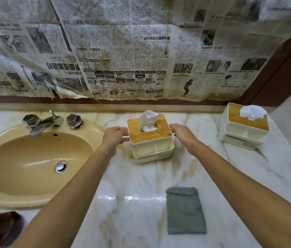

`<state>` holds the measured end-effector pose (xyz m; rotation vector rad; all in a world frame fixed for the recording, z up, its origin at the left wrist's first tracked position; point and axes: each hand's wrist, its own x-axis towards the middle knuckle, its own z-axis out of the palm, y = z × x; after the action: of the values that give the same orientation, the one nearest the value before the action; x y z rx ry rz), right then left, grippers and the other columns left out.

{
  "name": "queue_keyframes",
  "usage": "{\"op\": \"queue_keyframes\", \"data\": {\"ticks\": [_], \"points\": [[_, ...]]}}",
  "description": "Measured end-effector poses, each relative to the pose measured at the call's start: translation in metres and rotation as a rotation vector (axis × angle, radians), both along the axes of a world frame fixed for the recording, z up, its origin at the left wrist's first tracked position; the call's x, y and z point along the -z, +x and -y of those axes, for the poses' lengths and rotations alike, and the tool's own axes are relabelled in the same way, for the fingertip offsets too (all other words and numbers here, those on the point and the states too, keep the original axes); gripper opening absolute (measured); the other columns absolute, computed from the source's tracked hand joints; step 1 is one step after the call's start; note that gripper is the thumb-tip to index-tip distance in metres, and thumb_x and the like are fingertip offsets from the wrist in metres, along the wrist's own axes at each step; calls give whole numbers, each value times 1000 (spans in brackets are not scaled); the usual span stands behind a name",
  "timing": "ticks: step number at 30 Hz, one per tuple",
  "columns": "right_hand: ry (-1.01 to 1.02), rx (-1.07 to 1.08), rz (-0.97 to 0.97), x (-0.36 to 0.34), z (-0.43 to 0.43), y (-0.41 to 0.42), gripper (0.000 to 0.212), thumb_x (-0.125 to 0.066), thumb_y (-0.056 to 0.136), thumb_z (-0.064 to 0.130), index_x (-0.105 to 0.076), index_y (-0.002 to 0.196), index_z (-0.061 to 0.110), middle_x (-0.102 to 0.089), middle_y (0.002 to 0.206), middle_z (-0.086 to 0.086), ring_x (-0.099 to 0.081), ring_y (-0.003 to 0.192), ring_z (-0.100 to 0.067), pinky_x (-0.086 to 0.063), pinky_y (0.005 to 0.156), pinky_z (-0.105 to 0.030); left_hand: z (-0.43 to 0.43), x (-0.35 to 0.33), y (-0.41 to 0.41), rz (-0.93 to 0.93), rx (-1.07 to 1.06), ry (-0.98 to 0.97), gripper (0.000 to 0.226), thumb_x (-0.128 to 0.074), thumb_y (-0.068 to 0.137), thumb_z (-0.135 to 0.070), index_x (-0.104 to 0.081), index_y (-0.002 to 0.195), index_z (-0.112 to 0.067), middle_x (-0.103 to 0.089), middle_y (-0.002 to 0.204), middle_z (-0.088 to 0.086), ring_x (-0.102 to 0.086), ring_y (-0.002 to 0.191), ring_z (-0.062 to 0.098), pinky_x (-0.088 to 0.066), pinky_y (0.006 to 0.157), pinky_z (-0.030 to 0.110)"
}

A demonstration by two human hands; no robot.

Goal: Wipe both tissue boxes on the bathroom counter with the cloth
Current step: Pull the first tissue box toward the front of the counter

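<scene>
Wood-lidded square tissue box (147, 136) between left hand (114, 136) and right hand (182, 134).

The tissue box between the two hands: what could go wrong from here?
1. The left hand and right hand only press on the sides of the middle tissue box. If it is lifted that way, it might slip.
2. The tissue standing out of its lid could get snagged or pulled out during wiping.
3. The sink lies just to the left, so a dropped or nudged box might land in it.
</scene>
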<state>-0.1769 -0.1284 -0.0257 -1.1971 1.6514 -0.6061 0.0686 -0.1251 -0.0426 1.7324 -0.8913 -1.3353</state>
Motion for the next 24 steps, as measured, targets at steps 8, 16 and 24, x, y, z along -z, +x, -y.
{"op": "queue_keyframes", "data": {"ticks": [8, 16, 24], "points": [[32, 63, -7, 3, -56, -55, 36, -41, 92, 24, -68, 113, 11, -67, 112, -3, -56, 116, -26, -43, 95, -40, -35, 8, -51, 18, 82, 35, 25, -53, 88, 1, -69, 106, -3, -74, 91, 10, -73, 70, 21, -47, 79, 27], [-11, 24, 57, 5, -83, -75, 36, -35, 97, 17, -67, 113, 16, -59, 106, 3, -49, 103, -17, -39, 95, -37, -58, 11, -67, 18, 108, 12, 25, -51, 91, 0, -68, 108, -4, -73, 92, 9, -71, 74, 22, -47, 91, 33], [28, -24, 129, 20, -84, -88, 42, -40, 98, 16, -52, 138, 22, -54, 138, 2, -47, 120, -17, -34, 91, -29, -66, 9, -67, 17, 144, -6, 27, -59, 92, -9, -63, 118, -8, -72, 106, 11, -70, 82, 19, -45, 81, 28]]}}
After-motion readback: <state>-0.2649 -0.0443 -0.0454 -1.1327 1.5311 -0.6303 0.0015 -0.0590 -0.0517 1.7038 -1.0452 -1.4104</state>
